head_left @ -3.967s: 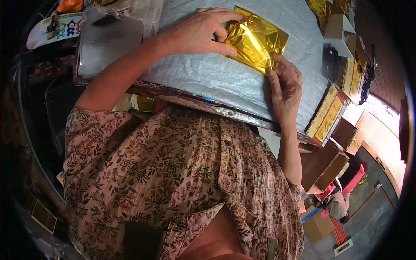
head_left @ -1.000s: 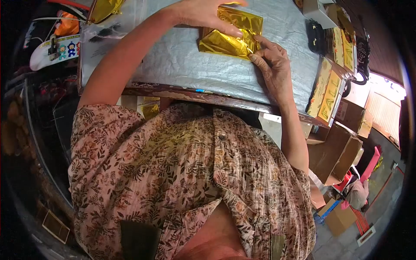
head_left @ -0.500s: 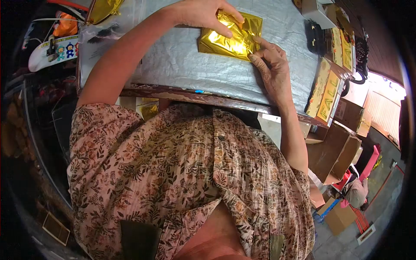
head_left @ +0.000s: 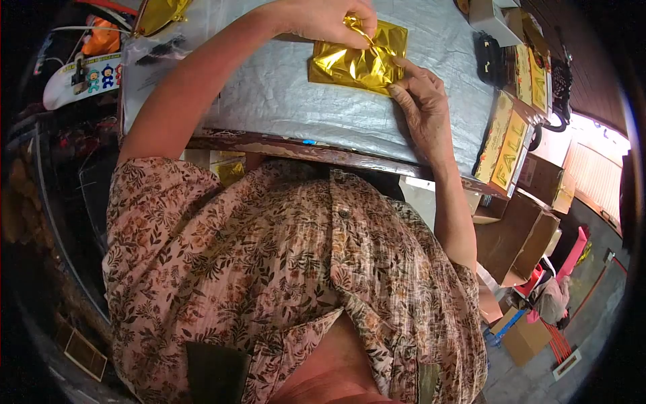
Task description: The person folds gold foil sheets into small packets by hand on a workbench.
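Left hand [head_left: 323, 20] half cut off at top, pinches gold foil [head_left: 350, 64] flap. Right hand [head_left: 420, 101] fingers press foil corner. Box [head_left: 509, 156] reads "FALL".

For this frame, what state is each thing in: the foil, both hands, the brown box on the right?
gold foil: folded into a crinkled packet, lying on the silver table cover, top flap lifted.
left hand: pinching the lifted flap.
right hand: fingertips at the foil's right edge; pressing or pinching, unclear.
cardboard box: open, beside the table.
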The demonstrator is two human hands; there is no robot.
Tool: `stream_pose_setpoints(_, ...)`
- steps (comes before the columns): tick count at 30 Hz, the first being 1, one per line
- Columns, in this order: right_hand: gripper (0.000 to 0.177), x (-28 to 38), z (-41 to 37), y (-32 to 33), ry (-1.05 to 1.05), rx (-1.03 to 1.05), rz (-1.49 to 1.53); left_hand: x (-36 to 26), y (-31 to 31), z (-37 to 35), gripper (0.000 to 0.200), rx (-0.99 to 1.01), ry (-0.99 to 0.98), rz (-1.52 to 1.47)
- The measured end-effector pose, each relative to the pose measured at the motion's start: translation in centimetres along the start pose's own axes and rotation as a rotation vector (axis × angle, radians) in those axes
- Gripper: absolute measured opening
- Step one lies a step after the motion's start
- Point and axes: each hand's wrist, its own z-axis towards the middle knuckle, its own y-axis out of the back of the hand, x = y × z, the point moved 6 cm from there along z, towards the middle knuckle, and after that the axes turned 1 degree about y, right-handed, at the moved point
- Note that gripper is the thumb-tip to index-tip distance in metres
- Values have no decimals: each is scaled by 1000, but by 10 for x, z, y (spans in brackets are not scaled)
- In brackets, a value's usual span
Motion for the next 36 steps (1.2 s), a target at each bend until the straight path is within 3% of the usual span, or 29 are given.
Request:
stream_pose_setpoints(5, 13, -1, 0, -1, -5, 6, 19, 4, -3, -1, 18, 33, -78, -159)
stream_pose_setpoints(11, 13, 9, -1, 1, 18, -17, -68, 7, -6, -4, 18, 43, 47, -230)
stream_pose_setpoints(19, 12, 4, 0, 0, -22, 56, 10, 29, -19, -1, 21, -4, 329, -211)
stream_pose_setpoints(25, 10, 5, 1, 1, -69, -29, 30, 17, -16, 4, 27, -11, 388, 40)
stream_pose_setpoints(29, 10, 0, -1, -1, -92, -50, 66, 14, -16, 3, 29, -12, 423, 41)
stream_pose_setpoints(32, 21, -5, -4, -2, -151, -127, 244, 19, -19, 4, 29, -19, 388, 43)
stream_pose_setpoints(36, 35, 29, -8, -3, 202, -64, -129, 18, -18, 5, 29, -67, 332, 84)
